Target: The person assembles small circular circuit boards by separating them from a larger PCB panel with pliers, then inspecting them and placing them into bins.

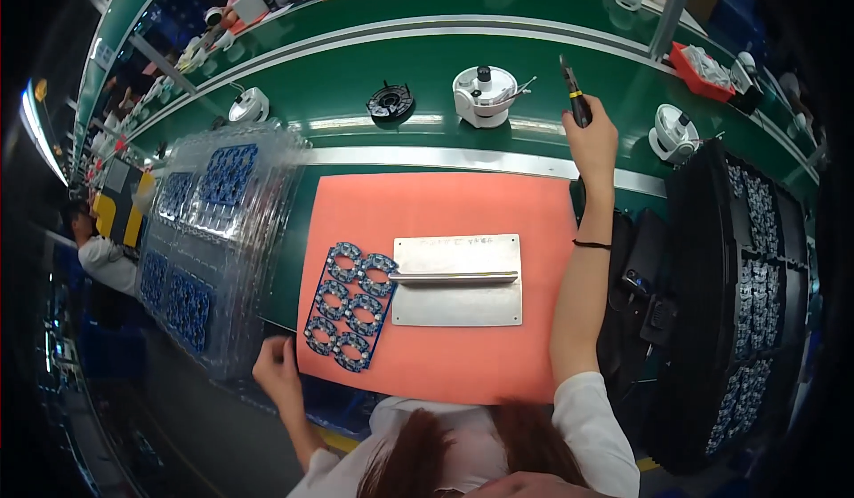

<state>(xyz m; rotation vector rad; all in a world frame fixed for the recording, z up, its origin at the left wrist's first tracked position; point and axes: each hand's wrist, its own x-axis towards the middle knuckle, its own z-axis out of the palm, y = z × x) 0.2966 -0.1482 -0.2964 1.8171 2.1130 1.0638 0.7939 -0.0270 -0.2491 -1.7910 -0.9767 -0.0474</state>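
My right hand [592, 138] reaches out past the far right of the orange mat [436, 369]. Its fingers are wrapped round a hand tool [579, 107] with a black handle, yellow bands and a narrow metal head pointing away from me. My left hand [277, 372] is beside the mat's near left corner with its fingers curled in; what they hold, if anything, cannot be made out. On the mat lies a blue panel of ring-shaped circuit boards [332, 299]. Against its right side is a silver metal plate [455, 307] with a raised bar across it.
Clear plastic trays [258, 204] with blue boards stand at the left. A black rack [698, 222] of boards stands at the right. Along the green bench are white camera housings [485, 98], a round black part [390, 102] and a red bin [703, 71]. Other people sit farther off.
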